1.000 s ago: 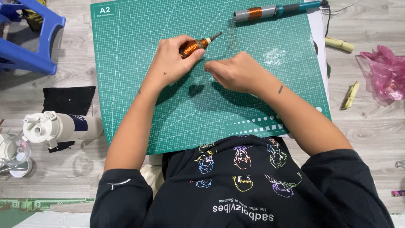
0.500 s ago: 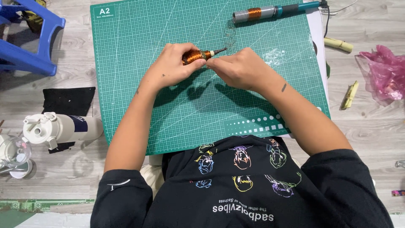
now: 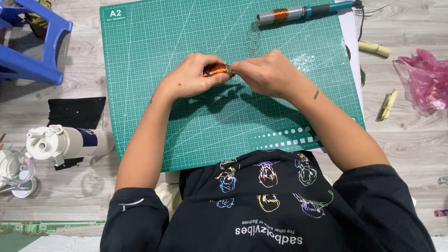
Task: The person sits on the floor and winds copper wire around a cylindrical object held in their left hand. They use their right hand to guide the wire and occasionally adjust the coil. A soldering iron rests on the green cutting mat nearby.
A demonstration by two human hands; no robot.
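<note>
- Copper coil [image 3: 215,70] pinched between both hands above the middle of the green cutting mat [image 3: 154,56], lifted just clear of it, judging by the shadow underneath.
- Long axis lying roughly left to right, nearly level with the mat; one end tucked into the left palm, the other pointing toward the right fingers.
- Left hand [image 3: 193,74] closed around the coil from the left, fingers curled over the top and thumb below, probably to steady it.
- Right hand [image 3: 263,72] closed on the coil's right end with pinched fingertips, likely for fine work at that tip; exact grip hidden behind the knuckles.
- Held close over the mat, likely so both wrists can stay low and steady.
- Second tool with copper winding [image 3: 298,13] lying at the mat's far edge, also left to right, well apart from the hands.
- White bottle [image 3: 65,144] on its side on the floor, left of the mat; pink plastic bag [image 3: 427,77] to the right.
</note>
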